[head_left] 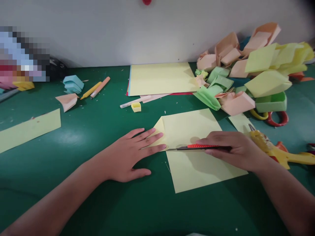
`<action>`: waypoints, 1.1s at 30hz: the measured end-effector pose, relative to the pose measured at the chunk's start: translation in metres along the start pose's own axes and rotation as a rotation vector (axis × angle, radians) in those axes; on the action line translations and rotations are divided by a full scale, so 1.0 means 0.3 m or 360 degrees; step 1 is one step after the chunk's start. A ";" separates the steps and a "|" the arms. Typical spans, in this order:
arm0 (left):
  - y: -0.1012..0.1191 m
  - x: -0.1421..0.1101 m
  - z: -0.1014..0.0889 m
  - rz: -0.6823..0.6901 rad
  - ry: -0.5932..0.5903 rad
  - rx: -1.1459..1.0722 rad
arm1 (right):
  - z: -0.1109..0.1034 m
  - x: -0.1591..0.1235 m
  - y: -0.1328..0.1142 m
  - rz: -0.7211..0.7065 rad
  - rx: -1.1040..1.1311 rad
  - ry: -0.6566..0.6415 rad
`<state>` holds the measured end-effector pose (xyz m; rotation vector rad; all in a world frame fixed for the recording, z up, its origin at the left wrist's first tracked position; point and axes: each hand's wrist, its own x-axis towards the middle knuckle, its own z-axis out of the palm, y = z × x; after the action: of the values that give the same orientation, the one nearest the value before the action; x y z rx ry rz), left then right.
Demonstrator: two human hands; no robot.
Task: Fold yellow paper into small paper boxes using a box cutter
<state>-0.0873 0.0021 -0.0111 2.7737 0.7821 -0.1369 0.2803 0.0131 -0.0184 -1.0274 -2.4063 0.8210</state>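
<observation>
A pale yellow sheet of paper (189, 127) lies on the green table, its left corner folded over into a small triangle. My left hand (133, 150) rests flat with fingers spread, the fingertips pressing on that folded corner. In my right hand (231, 147) is a utility knife (197, 146), black with a red-orange ribbed part. Its thin blade points left and lies along the paper, the tip close to my left fingertips. The near part of the sheet extends below the knife.
Behind the sheet lies a stack of coloured paper (159, 78). Many folded paper pieces (231, 75) are heaped at the right, beside red-handled scissors (277, 118) and a yellow glue gun (273, 147). Pens (98, 88), a blue folded piece (73, 84) and a paper strip (31, 129) lie left.
</observation>
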 end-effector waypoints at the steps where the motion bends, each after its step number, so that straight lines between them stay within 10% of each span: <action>1: -0.001 0.000 -0.001 0.0005 0.0004 -0.0002 | 0.001 -0.001 0.002 -0.0007 -0.0006 0.0003; 33: -0.011 0.004 -0.003 0.0023 0.0058 -0.0028 | -0.018 -0.008 -0.003 -0.0063 -0.0104 0.0067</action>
<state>-0.0880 0.0055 -0.0112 2.7721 0.7684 -0.0766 0.2844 0.0129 -0.0139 -1.0079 -2.4243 0.7046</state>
